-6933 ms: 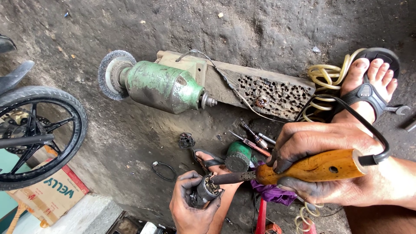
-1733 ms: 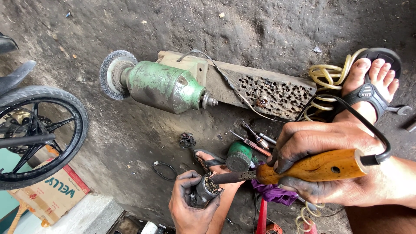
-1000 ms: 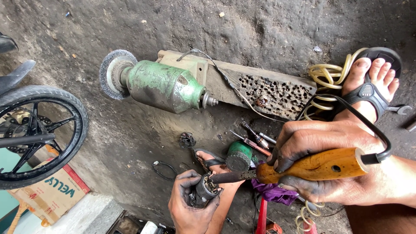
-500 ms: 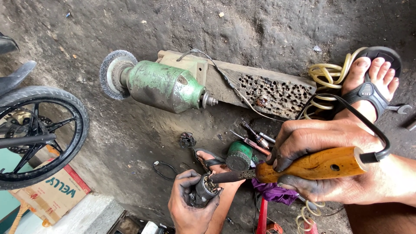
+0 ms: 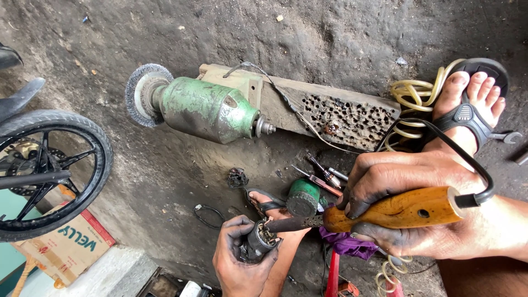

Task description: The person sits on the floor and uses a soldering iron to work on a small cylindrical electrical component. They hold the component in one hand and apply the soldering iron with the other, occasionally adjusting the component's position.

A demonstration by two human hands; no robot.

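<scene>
While the left hand [image 5: 239, 264] grips a small round metal part [image 5: 257, 241], the right hand [image 5: 407, 203] holds a wooden-handled soldering iron [image 5: 385, 212] tight, its tip touching that part.

We see little change — the soldering iron [image 5: 385, 212] tip has crept slightly onto the small metal part [image 5: 257, 241] in the left hand [image 5: 239, 264].

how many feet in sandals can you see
2. One foot in a black sandal rests on the ground at upper right, beside the yellow hose coil. The other sandalled foot sits low in the middle, partly hidden behind the left hand.
</scene>
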